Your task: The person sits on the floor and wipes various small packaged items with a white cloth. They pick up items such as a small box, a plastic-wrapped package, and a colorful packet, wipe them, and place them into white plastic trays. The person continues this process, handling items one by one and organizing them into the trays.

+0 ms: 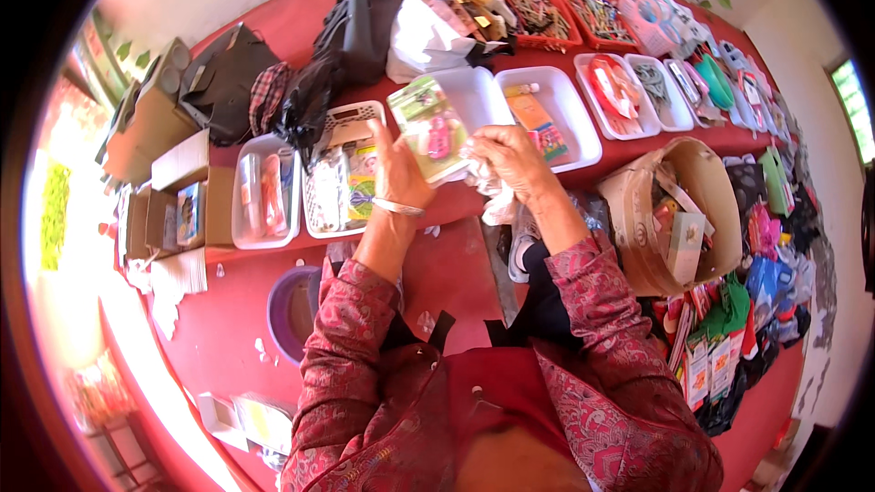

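Note:
My left hand [403, 173] grips the left edge of a flat blister pack [416, 107]. The pack has a green and pale card, and a small pink item shows in its middle. At its lower right, my right hand [517, 161] is closed on a crumpled white cloth [495, 204] or tissue, its fingertips close to the pack. Whether they touch it, I cannot tell. Behind the pack is a white plastic tub [485, 91], partly covered by it. A second white tub [583, 132] beside it holds an orange packet and other small packages.
A cardboard drum [629, 223] of packets stands at right, near heaped goods. White baskets [314, 210] and an open carton [219, 205] line the left. Red trays [565, 27], a stuffed white bag [415, 46] and black bags [365, 32] sit behind. A purple basin [284, 314] is lower left.

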`<state>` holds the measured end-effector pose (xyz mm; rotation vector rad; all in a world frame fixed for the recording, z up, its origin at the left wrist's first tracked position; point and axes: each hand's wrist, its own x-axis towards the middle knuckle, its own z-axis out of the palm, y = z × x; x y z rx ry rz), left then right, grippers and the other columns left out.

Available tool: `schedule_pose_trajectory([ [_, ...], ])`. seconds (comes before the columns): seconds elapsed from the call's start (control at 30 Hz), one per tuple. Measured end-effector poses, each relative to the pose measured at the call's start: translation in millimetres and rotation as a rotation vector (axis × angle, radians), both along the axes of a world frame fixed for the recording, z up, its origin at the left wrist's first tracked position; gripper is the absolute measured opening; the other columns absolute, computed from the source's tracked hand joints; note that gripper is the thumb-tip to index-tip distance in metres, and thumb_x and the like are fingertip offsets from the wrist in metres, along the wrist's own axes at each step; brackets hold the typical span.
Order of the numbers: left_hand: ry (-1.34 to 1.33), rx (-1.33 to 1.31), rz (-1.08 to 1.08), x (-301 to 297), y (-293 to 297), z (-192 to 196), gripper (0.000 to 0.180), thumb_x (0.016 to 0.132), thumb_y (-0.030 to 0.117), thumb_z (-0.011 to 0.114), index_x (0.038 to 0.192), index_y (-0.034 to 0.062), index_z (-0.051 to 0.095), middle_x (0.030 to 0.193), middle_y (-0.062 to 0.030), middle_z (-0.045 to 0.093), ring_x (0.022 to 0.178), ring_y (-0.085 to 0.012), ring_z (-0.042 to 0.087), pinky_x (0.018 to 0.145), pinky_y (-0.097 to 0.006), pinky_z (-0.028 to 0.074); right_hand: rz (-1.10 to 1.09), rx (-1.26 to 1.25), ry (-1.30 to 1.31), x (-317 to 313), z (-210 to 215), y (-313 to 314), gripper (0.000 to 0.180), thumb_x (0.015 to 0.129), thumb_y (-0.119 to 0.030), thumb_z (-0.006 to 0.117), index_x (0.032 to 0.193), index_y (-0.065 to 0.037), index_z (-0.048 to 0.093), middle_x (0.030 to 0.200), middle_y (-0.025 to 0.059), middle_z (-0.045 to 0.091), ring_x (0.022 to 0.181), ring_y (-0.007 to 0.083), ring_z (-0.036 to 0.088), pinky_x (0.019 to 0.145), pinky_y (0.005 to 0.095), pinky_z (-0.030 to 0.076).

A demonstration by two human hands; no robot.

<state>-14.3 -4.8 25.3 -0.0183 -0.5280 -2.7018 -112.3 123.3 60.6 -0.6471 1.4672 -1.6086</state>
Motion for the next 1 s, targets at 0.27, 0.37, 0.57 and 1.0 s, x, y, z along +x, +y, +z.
schedule_pose_trajectory([
  [0.27,-0.073,0.159,0.085,-8.3,3.4,-22.1,0.047,0.087,0.017,0.05,0.128,0.0025,0.033,0.127,-0.0172,0.043,0.116,-0.0288,0.043,0.098,-0.046,0.036,-0.518,0.065,1.082,-6.7,-2.0,-1.5,0.022,0.082,-0.021,0.059,0.076,0.0,0.055,0.063,0.0072,0.059,0.057,0.0178,0.058,0.053,0.0281,0.044],
  [0.37,-0.114,0.116,0.095,-11.3,3.2,-20.4,0.045,0.087,0.016,0.049,0.127,0.004,0.034,0.125,-0.0177,0.044,0.115,-0.0299,0.043,0.099,-0.047,0.034,-0.337,-0.177,1.021,16.3,13.0,-3.8,0.01,0.079,-0.011,0.057,0.084,-0.004,0.053,0.08,0.013,0.057,0.079,0.0275,0.059,0.068,0.0343,0.046],
  [0.57,-0.08,0.092,-0.124,-7.0,2.1,-8.8,0.041,0.087,0.024,0.049,0.121,0.003,0.041,0.116,-0.014,0.052,0.108,-0.0279,0.05,0.094,-0.045,0.039,-0.44,-0.104,1.101,3.8,3.9,-15.3,0.016,0.076,-0.009,0.059,0.089,-0.005,0.049,0.079,0.0133,0.054,0.079,0.033,0.055,0.066,0.0365,0.046],
  [1.0,-0.244,0.189,-0.011,-1.1,13.9,-20.2,0.025,0.091,0.024,0.04,0.105,0.0055,0.049,0.097,-0.0096,0.057,0.089,-0.0238,0.056,0.086,-0.043,0.043,-0.11,-0.056,1.239,28.9,2.5,-13.4,0.014,0.071,0.004,0.049,0.084,-0.001,0.047,0.079,0.0127,0.049,0.077,0.0284,0.051,0.073,0.0356,0.041],
])
